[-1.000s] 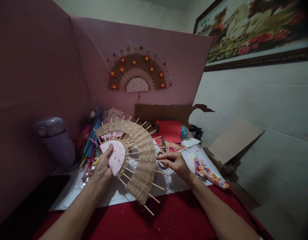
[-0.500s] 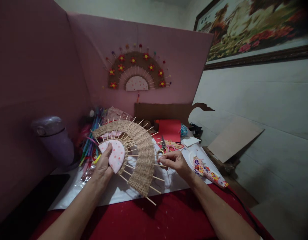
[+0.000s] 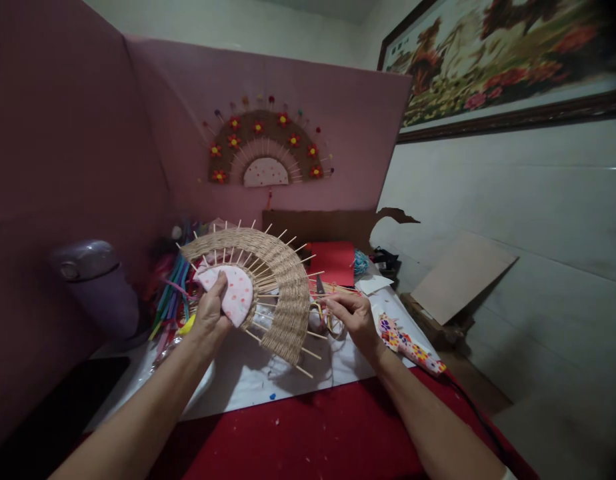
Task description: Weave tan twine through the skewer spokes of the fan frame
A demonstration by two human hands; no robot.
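Observation:
A half-round woven fan (image 3: 288, 293) of tan twine on thin wooden sticks is held up at a tilt above the table. At its inner edge is a white half-circle of cloth with pink dots (image 3: 237, 293). My left hand (image 3: 212, 312) grips the fan there, thumb on top and the other fingers hidden beneath. On the fan's right side, my right hand (image 3: 352, 317) pinches the end of a thin stick sticking out past the weave. Scissors (image 3: 320, 285) lie behind the fingertips, partly covered by them.
A flower-patterned glue gun (image 3: 408, 343) with a cord lies on the right. At left stand a purple bottle (image 3: 98, 290) and a bundle of colourful pipe cleaners (image 3: 174, 293). Red sheets (image 3: 332, 261) and blue yarn (image 3: 361, 261) lie behind. A decorated fan (image 3: 258, 137) hangs on the pink board.
The fan has risen slightly and tipped, its lower right end now higher. My right hand stays at its right edge, a little higher against the fan. The view has shifted slightly.

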